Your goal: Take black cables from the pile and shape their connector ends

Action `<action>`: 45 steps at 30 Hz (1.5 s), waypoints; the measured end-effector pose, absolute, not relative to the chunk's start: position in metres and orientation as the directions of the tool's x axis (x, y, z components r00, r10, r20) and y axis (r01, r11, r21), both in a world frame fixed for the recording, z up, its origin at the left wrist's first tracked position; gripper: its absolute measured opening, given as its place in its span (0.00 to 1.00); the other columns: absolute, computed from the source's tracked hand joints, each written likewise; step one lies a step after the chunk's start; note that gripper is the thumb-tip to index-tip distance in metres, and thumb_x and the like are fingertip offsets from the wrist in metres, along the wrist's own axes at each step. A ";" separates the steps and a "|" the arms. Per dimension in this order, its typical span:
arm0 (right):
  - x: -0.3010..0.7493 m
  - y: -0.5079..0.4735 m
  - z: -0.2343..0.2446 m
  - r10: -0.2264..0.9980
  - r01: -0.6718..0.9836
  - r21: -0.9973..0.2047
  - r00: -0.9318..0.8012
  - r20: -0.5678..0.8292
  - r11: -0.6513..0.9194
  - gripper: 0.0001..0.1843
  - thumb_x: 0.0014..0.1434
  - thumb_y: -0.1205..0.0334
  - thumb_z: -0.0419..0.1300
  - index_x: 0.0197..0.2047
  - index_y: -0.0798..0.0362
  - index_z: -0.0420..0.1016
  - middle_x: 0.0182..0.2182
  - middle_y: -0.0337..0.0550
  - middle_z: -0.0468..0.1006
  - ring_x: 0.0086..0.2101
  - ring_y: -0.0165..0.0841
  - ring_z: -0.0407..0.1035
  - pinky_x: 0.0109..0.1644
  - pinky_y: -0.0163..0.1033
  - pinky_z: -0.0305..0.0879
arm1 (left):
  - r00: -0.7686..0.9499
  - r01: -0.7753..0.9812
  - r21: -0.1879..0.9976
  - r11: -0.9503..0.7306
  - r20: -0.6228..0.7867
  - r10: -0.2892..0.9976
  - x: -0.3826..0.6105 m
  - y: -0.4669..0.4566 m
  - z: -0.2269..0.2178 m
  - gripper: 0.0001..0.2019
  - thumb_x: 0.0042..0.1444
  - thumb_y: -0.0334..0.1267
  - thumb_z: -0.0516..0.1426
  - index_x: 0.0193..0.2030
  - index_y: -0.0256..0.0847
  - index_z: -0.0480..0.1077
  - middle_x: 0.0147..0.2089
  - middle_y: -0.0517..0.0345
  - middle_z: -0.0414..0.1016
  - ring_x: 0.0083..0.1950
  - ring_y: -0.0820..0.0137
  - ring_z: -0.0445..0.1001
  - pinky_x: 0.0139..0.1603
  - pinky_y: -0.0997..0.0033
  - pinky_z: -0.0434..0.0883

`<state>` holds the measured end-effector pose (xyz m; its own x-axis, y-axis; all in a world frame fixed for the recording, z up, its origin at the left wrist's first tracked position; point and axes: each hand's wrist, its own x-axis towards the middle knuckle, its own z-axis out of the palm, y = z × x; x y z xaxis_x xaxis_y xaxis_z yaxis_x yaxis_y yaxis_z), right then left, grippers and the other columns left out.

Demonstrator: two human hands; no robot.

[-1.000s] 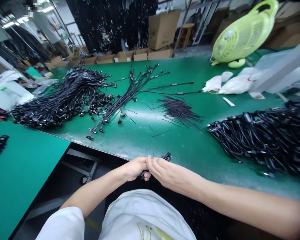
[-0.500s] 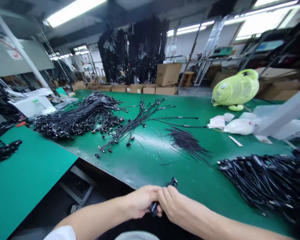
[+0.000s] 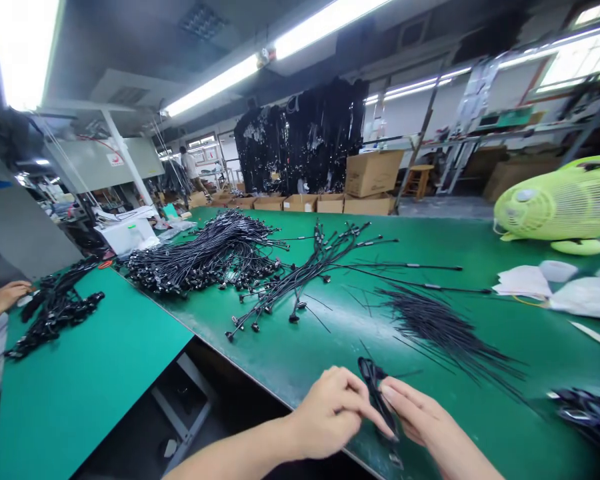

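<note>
From the head camera, the left hand [image 3: 333, 415] and right hand [image 3: 423, 419] meet over the near edge of a green bench [image 3: 480, 373], with a looped black cable [image 3: 375, 393] between them. The cable's long axis runs steeply from a bunched loop on the far side of the fingers down to a tail end below them, by the bench edge. The left fingers [image 3: 365, 407] lie together, their tips on one side of the cable, and the right fingers [image 3: 397, 400] lie together against the other, so it looks clamped between both hands (how firmly is hard to tell from here). Both hands touch it, and neither is clearly nearer.

Just beyond the right hand lies a sheaf of thin wires [image 3: 445, 333]. Further up the bench are a spread of connector cables [image 3: 300, 280] and a dense cable pile [image 3: 205, 257], while a dark coil heap [image 3: 587, 417] sits at lower right. On a second bench [image 3: 95, 353] at left lie more cables [image 3: 55, 310], with a co-worker's hand [image 3: 10, 293] at its far edge. A lime-green fan [image 3: 555, 207] stands at upper right.
</note>
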<state>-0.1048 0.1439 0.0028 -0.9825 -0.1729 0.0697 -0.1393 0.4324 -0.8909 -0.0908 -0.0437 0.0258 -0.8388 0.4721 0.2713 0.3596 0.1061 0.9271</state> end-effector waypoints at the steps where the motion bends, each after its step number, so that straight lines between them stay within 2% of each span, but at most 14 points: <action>1: -0.102 0.146 0.003 -0.181 -0.199 -0.865 -0.975 0.127 0.461 0.24 0.62 0.43 0.49 0.24 0.51 0.67 0.19 0.38 0.70 0.21 0.31 0.65 0.23 0.33 0.60 | -0.797 0.456 0.864 0.212 0.291 0.529 -0.089 -0.047 0.022 0.16 0.51 0.29 0.52 0.35 0.44 0.81 0.37 0.56 0.67 0.43 0.68 0.66 0.54 0.66 0.61; 4: -0.091 0.146 0.007 -0.236 -0.507 -0.606 -0.849 0.472 0.613 0.16 0.63 0.55 0.51 0.27 0.50 0.72 0.25 0.40 0.76 0.25 0.31 0.70 0.27 0.32 0.65 | -0.809 0.461 0.800 0.385 0.200 0.553 -0.091 -0.050 0.010 0.16 0.54 0.31 0.52 0.41 0.44 0.80 0.33 0.57 0.65 0.38 0.69 0.65 0.48 0.66 0.63; 7: -0.078 0.136 0.014 -0.298 -0.669 -0.314 -0.634 0.713 0.674 0.14 0.63 0.66 0.48 0.37 0.49 0.75 0.32 0.42 0.79 0.30 0.31 0.73 0.32 0.32 0.66 | -0.886 0.094 0.974 0.204 -0.012 0.464 -0.101 -0.044 0.006 0.15 0.59 0.39 0.52 0.42 0.38 0.79 0.27 0.61 0.59 0.30 0.74 0.59 0.36 0.72 0.61; 10: -0.068 0.123 0.021 -0.313 -0.646 -0.381 -0.700 0.642 0.662 0.14 0.66 0.66 0.46 0.33 0.51 0.71 0.26 0.40 0.73 0.27 0.29 0.69 0.31 0.32 0.63 | -0.919 -0.266 0.919 -0.291 -0.150 0.365 -0.106 -0.037 0.013 0.22 0.58 0.52 0.55 0.40 0.32 0.78 0.23 0.67 0.49 0.23 0.80 0.45 0.25 0.77 0.51; 13: -0.064 0.121 0.023 -0.332 -0.552 -0.584 -0.831 0.447 0.595 0.18 0.68 0.63 0.45 0.27 0.52 0.65 0.23 0.38 0.68 0.25 0.28 0.65 0.30 0.31 0.59 | -0.949 -0.277 0.826 -0.491 -0.156 0.272 -0.099 -0.038 0.020 0.26 0.49 0.60 0.61 0.32 0.32 0.77 0.21 0.69 0.48 0.21 0.82 0.43 0.23 0.78 0.50; 15: -0.064 0.128 0.021 -0.417 -0.536 -0.623 -0.842 0.343 0.569 0.16 0.68 0.63 0.46 0.29 0.53 0.66 0.26 0.38 0.70 0.27 0.28 0.65 0.32 0.31 0.58 | -0.926 -0.250 0.903 -0.349 -0.118 0.358 -0.093 -0.043 0.024 0.29 0.49 0.64 0.59 0.24 0.33 0.75 0.21 0.63 0.57 0.22 0.80 0.52 0.24 0.76 0.55; 17: -0.064 0.138 0.019 -0.456 -0.558 -0.514 -0.830 0.322 0.652 0.14 0.66 0.67 0.47 0.30 0.54 0.68 0.27 0.40 0.70 0.28 0.29 0.64 0.32 0.33 0.55 | -0.866 -0.145 0.986 -0.082 -0.087 0.493 -0.089 -0.048 0.025 0.27 0.53 0.60 0.58 0.21 0.35 0.73 0.24 0.59 0.63 0.27 0.75 0.60 0.29 0.74 0.61; 21: -0.062 0.145 0.022 -0.373 -0.495 -0.188 -0.811 0.451 0.848 0.13 0.63 0.70 0.48 0.28 0.55 0.68 0.25 0.42 0.68 0.26 0.31 0.58 0.32 0.38 0.49 | -0.898 0.098 0.974 0.203 -0.001 0.440 -0.083 -0.047 0.015 0.17 0.46 0.46 0.68 0.40 0.40 0.73 0.37 0.59 0.69 0.38 0.71 0.67 0.44 0.70 0.67; 25: -0.062 0.135 0.027 -0.245 -0.484 -0.491 -0.847 0.472 0.725 0.14 0.66 0.66 0.47 0.30 0.55 0.68 0.27 0.42 0.69 0.29 0.30 0.61 0.34 0.36 0.53 | -0.864 0.078 0.994 0.075 0.030 0.502 -0.086 -0.036 -0.002 0.31 0.54 0.43 0.62 0.63 0.44 0.59 0.63 0.48 0.63 0.64 0.61 0.63 0.65 0.59 0.60; 28: -0.066 0.134 0.022 -0.205 -0.338 -0.814 -0.940 0.272 0.472 0.14 0.65 0.65 0.47 0.28 0.54 0.65 0.27 0.39 0.69 0.29 0.29 0.62 0.34 0.33 0.55 | -0.761 0.083 0.992 0.095 0.002 0.648 -0.087 -0.033 -0.005 0.29 0.61 0.43 0.56 0.67 0.43 0.56 0.70 0.47 0.56 0.71 0.58 0.53 0.72 0.54 0.48; 33: -0.073 0.151 0.009 -0.279 -0.124 -0.904 -0.960 0.005 0.409 0.15 0.62 0.61 0.48 0.25 0.54 0.64 0.24 0.37 0.68 0.28 0.29 0.62 0.34 0.34 0.55 | -0.706 -0.047 0.996 0.079 -0.089 0.703 -0.084 -0.029 -0.004 0.32 0.60 0.49 0.56 0.68 0.42 0.56 0.73 0.47 0.51 0.73 0.57 0.49 0.72 0.55 0.48; 38: -0.064 0.150 0.013 -0.276 -0.174 -0.892 -0.959 0.058 0.417 0.15 0.64 0.62 0.46 0.27 0.54 0.65 0.26 0.39 0.70 0.29 0.29 0.63 0.35 0.34 0.56 | -0.847 -0.186 0.976 -0.117 -0.099 0.522 -0.086 -0.010 -0.008 0.20 0.62 0.48 0.54 0.56 0.40 0.70 0.63 0.47 0.68 0.67 0.60 0.62 0.69 0.57 0.55; 42: -0.054 0.153 0.017 -0.364 -0.283 -0.832 -0.925 0.106 0.478 0.17 0.65 0.63 0.47 0.25 0.54 0.65 0.26 0.40 0.69 0.28 0.29 0.61 0.35 0.34 0.56 | -0.885 -0.312 0.916 -0.251 -0.184 0.428 -0.092 0.000 -0.004 0.14 0.58 0.46 0.59 0.45 0.39 0.72 0.44 0.51 0.78 0.51 0.64 0.75 0.57 0.62 0.67; 45: -0.052 0.166 0.019 -0.184 -0.199 -0.872 -0.975 0.127 0.448 0.14 0.65 0.62 0.49 0.31 0.54 0.70 0.29 0.40 0.70 0.30 0.29 0.63 0.38 0.35 0.59 | -0.917 -0.264 0.943 -0.204 -0.179 0.357 -0.092 0.005 -0.003 0.14 0.57 0.48 0.59 0.41 0.39 0.69 0.29 0.61 0.71 0.35 0.71 0.73 0.44 0.70 0.70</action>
